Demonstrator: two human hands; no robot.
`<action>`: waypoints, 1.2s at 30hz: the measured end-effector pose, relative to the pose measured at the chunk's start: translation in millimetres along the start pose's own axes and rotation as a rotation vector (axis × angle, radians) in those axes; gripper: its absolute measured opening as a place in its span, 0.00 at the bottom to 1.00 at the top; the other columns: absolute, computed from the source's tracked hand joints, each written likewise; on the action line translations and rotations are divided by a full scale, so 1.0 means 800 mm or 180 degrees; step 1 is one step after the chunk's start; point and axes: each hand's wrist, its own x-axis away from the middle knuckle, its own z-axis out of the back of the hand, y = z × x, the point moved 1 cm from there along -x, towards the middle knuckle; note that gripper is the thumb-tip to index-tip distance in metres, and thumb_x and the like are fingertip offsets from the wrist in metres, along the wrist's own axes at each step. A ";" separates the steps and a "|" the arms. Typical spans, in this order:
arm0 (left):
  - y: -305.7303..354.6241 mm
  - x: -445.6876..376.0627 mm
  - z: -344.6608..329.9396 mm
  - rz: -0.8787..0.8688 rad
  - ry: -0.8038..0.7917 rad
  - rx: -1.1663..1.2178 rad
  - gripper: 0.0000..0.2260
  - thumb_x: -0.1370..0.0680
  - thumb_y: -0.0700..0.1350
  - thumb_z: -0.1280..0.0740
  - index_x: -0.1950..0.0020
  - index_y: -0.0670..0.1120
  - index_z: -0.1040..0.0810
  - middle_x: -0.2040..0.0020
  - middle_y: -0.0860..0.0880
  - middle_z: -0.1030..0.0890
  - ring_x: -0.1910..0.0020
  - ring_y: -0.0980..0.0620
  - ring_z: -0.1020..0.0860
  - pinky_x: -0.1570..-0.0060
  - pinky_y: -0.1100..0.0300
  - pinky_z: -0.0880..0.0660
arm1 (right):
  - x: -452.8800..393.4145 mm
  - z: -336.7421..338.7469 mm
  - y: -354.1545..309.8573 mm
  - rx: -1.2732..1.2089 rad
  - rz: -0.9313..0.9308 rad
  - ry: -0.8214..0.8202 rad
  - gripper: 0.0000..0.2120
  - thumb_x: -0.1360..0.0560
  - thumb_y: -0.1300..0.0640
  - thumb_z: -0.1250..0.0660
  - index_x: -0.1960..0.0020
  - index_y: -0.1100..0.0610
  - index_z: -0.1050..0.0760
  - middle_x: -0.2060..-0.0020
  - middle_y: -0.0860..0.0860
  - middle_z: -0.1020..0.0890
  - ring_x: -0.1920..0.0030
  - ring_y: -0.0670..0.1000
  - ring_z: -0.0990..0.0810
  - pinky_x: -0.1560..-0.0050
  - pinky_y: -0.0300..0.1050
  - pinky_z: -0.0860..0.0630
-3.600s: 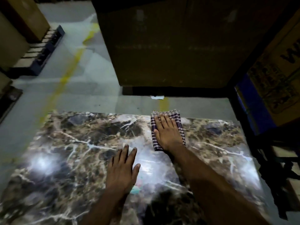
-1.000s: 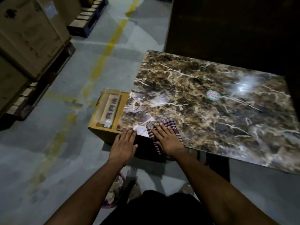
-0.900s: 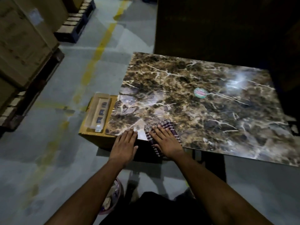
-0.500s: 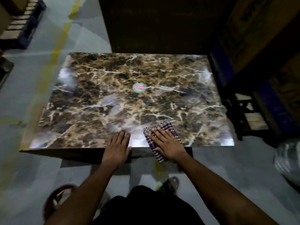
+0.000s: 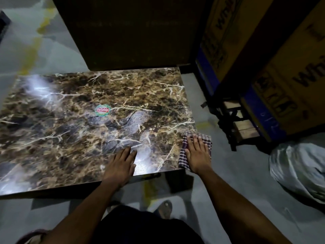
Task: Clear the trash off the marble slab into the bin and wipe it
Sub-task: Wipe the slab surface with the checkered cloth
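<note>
a checked cloth [image 5: 197, 148] is pressed flat under the right hand [image 5: 197, 154], fingers straight, at the near right corner of the marble slab [image 5: 88, 131], partly overhanging its edge; the left hand [image 5: 121, 166] is laid open and flat on the near edge, holding nothing; the wipe is best done with even pressure and overlapping strokes, the round sticker [image 5: 102, 110] included; half a second earlier the cloth was held nearer the middle of the near edge, close beside the left hand

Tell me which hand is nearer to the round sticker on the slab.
Left. The left hand rests flat on the slab just below the round sticker; the right hand presses the checked cloth at the far right edge.
</note>
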 end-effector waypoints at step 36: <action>-0.268 -0.063 0.029 -0.0027 0.0073 0.0413 0.26 0.23 0.59 0.41 0.24 0.57 0.32 0.23 0.47 0.30 0.28 0.40 0.29 0.41 0.40 0.25 | -0.138 -0.008 -0.321 0.0049 0.0033 -0.0036 0.33 0.20 0.40 0.61 0.17 0.47 0.54 0.18 0.50 0.49 0.18 0.54 0.52 0.21 0.55 0.57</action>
